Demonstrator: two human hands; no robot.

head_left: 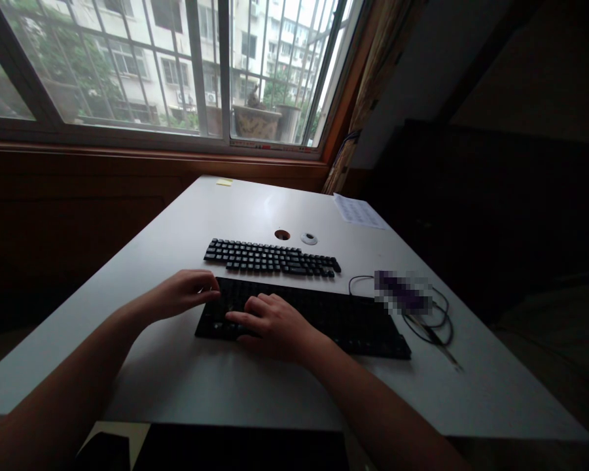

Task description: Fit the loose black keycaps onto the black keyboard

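A black keyboard (314,314) lies across the white table in front of me, its surface too dark to make out which keys are on it. My left hand (191,288) is at its upper left corner, with thumb and fingertips drawn close together; anything between them is too small to tell. Over the left part of the keyboard is my right hand (275,324), its index finger stretched out and thumb apart from it, nothing visible between them. Just behind the keyboard, dark keycaps (269,256) lie in rows, set out like a keyboard layout.
A cable (442,337) coils right of the keyboard beside a blurred purple thing (402,291). Behind the keycaps are a round table hole (282,235) and a ring-shaped cover (309,239). A printed sheet (358,211) and a yellow note (224,182) lie farther back, below a barred window.
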